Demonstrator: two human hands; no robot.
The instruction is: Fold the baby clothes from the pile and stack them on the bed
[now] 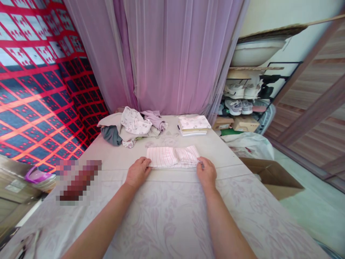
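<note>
A white garment with pink stripes [163, 157] lies on the table, folded into a long flat strip with a crease near its middle. Its exact kind cannot be made out. My left hand [138, 172] is closed on the strip's near left corner, thumb and fingers pinching the edge. At the opposite end, my right hand [207, 173] pinches the near right corner. Behind the strip to the right sits a neat stack of folded clothes [194, 123], with a printed white piece on top. A loose heap of crumpled clothes [134, 124] lies behind it to the left.
A pale floral cloth [161, 216] covers the table. Purple curtains [172, 54] hang behind it. A blurred-out reddish object [79, 181] lies at the left. An open cardboard box [269, 176] and a shoe rack [242, 95] stand beyond the right edge.
</note>
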